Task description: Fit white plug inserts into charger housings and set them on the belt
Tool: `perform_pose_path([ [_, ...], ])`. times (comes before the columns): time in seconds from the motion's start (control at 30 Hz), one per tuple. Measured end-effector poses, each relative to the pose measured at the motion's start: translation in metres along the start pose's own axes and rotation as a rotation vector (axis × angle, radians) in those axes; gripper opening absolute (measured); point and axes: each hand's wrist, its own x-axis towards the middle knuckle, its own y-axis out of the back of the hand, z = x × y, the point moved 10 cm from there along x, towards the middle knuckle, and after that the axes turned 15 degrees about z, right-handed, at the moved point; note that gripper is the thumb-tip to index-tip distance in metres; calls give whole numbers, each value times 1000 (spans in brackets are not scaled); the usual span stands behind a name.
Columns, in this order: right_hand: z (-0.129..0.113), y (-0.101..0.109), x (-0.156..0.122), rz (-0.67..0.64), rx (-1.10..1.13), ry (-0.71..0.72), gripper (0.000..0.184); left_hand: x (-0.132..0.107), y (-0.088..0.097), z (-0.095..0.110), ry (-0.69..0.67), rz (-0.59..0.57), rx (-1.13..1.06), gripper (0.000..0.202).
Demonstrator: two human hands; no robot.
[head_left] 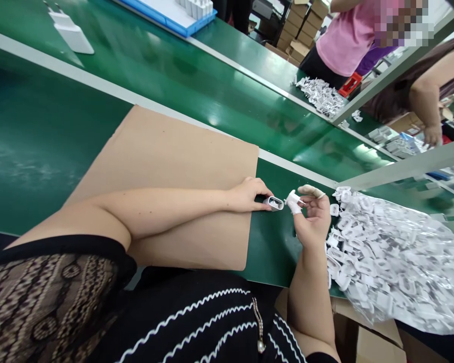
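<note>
My left hand (248,195) is closed around a white charger housing (275,203), whose hollow oval end faces right. Just to its right, my right hand (313,214) pinches a white two-pin plug cap (294,198) between thumb and fingers, with white coverings on the thumb and a fingertip. A small gap separates the cap from the housing. Beside my right hand lies a heap of white plug caps (363,227), partly under a clear plastic bag (431,262).
Brown cardboard (181,151) lies on the green table (30,126) under my left arm. Behind a pale rail, a finished white charger (71,34) lies on a green belt. A blue tray (189,30) holds white pieces. Across, a person in pink (344,40) stands near more white parts (321,96).
</note>
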Motion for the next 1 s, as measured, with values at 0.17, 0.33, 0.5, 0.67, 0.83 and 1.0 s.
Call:
perform_pose_path([
  [0.17,-18,-18,-10,-236,-204,214,23,0,-1,-1,-5,0,15,29],
  [0.33,-13,-28,-13,-298,-239,271,26,0,-1,-2,-14,10,4,27],
  [0.5,4,-22,-11,-238,-166,92,23,0,-1,-2,-18,8,11,31],
  [0.67,-9,-21,-12,-213,-207,203,22,0,-2,-2,-22,3,20,30],
  [0.83,-20,-27,-15,-228,-304,366,23,1,-3,-4,-21,10,13,29],
  [1.0,-27,-32,-17,-226,-425,493,30,0,-2,-4,-29,20,11,29],
])
